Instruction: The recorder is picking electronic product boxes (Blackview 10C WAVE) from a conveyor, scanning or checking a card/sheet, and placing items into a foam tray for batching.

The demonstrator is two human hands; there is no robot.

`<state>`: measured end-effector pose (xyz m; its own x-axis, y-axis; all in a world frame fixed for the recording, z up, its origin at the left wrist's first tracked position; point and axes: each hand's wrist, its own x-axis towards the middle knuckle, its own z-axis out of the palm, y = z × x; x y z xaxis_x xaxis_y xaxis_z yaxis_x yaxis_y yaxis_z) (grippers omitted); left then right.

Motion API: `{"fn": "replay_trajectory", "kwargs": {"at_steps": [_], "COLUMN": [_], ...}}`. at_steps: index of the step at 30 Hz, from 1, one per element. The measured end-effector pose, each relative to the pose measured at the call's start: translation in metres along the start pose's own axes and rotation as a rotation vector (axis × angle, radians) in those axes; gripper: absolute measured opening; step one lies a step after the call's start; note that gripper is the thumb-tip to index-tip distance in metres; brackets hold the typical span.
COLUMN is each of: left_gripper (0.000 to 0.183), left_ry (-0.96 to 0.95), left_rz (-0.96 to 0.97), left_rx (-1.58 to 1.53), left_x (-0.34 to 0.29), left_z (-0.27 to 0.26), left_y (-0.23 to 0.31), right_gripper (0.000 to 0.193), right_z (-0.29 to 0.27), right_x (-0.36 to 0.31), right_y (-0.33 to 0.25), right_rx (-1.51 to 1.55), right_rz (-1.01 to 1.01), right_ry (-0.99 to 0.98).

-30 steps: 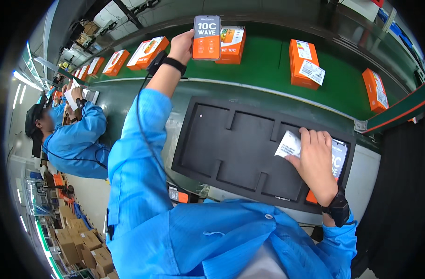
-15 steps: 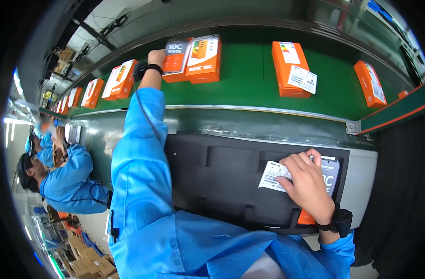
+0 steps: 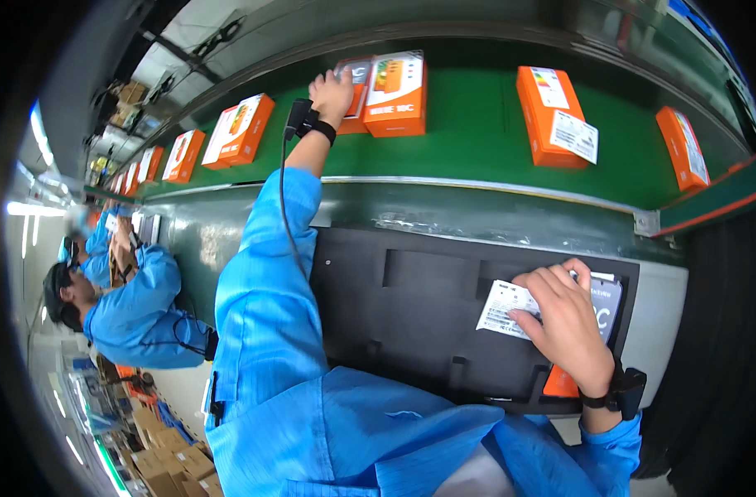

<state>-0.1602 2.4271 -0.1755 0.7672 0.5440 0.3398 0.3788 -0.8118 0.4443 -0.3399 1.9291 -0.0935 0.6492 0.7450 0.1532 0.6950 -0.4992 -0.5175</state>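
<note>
At the far side, my left hand [image 3: 332, 97] reaches over a grey-and-orange phone-shaped piece [image 3: 357, 93]. Its fingers look slightly bent and apart against the left part of that piece; the palm covers some of it. Close beside stands an orange-and-white box [image 3: 397, 93]. Low on the right, my right hand [image 3: 567, 327] pinches a white printed label sheet [image 3: 504, 311], thumb on top. Under this hand lies another grey-and-orange phone-shaped piece [image 3: 606, 302], partly hidden, at the right end of a black tray [image 3: 423, 319].
A green conveyor belt [image 3: 469, 124] crosses the far side. More orange boxes stand along it, one [image 3: 552, 116] with a loose white label, another [image 3: 683, 149] near the green side rail. Co-workers in blue [image 3: 150, 311] sit at the left. A cable hangs from my left wrist.
The whole view has shifted, moving the scene rightward. My left hand has moved right, from the edge of the grey-and-orange piece onto its front. My right hand keeps the label sheet.
</note>
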Motion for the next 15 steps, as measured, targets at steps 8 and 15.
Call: {"fn": "replay_trajectory", "kwargs": {"at_steps": [8,15], "left_gripper": [0.087,0.072], "left_ry": [-0.153,-0.173], "left_rz": [0.298,0.394], "left_rx": [0.451,0.149], "left_x": [-0.076,-0.106], "left_z": [0.041,0.031], "left_y": [0.126,0.137], "right_gripper": [0.030,0.031], "right_z": [0.001,0.002], "right_x": [0.000,-0.003], "right_y": [0.011,0.006], "right_rx": [0.012,-0.027], "right_rz": [-0.076,-0.065], "right_ry": [0.037,-0.024]}}
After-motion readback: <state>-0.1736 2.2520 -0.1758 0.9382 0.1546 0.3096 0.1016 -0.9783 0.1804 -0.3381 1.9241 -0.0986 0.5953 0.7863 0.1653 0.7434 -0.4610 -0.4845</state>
